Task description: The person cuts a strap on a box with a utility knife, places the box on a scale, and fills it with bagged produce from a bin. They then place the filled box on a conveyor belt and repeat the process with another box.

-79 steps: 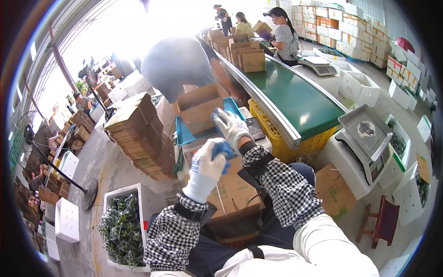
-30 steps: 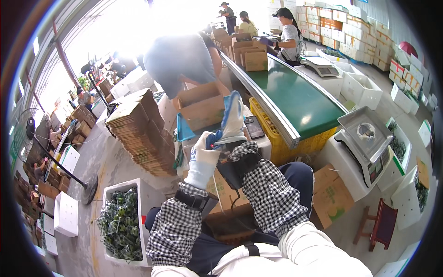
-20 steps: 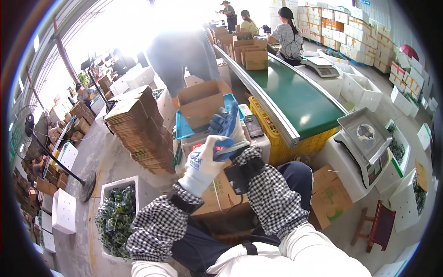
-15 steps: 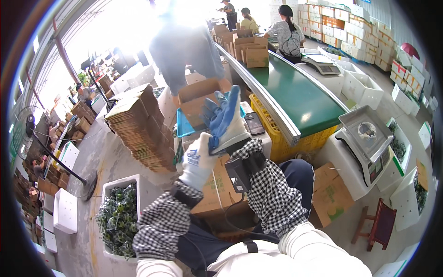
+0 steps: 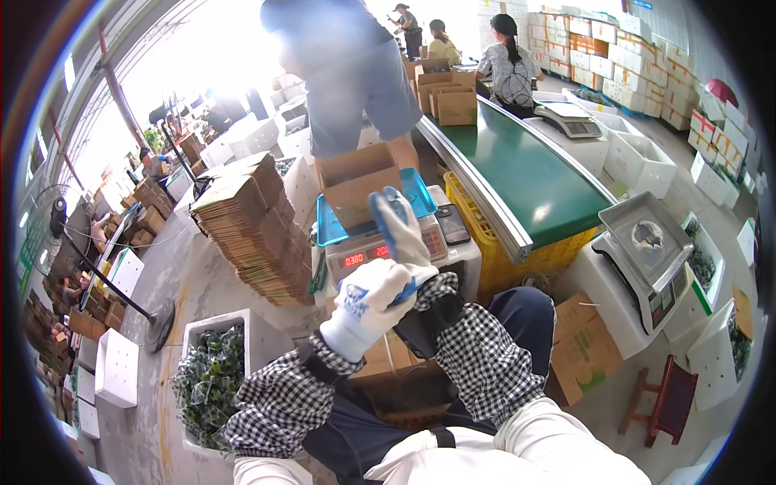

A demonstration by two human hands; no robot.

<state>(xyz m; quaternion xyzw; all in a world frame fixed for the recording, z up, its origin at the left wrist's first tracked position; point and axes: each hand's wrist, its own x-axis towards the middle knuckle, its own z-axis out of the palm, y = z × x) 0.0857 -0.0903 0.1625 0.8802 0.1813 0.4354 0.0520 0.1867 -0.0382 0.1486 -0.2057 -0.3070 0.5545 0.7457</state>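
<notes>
Both my hands wear white gloves with blue palms, and they meet in front of the scale. My left hand (image 5: 362, 305) is closed round the cuff end of the glove (image 5: 412, 257) on my right hand. My right hand (image 5: 398, 226) points upward with its fingers stretched out and somewhat smeared by motion; it holds nothing I can see. Just beyond stands an open cardboard box (image 5: 346, 187) on a blue tray (image 5: 419, 192), set on a scale (image 5: 436, 242) with a lit red display. A dark phone (image 5: 454, 225) lies right of the scale.
A person (image 5: 356, 89) stands behind the box. A green conveyor (image 5: 533, 174) with cartons runs at right, near a second scale (image 5: 647, 234). Left are stacked flat cartons (image 5: 250, 226), a foam bin of bagged greens (image 5: 210, 388) and a fan stand (image 5: 158, 323). A stool (image 5: 672, 400) stands lower right.
My right hand has dropped slightly and turned, its fingers now closer together. My left hand has moved a little right and down. The scale's display has come into view, and the person beyond stands more upright.
</notes>
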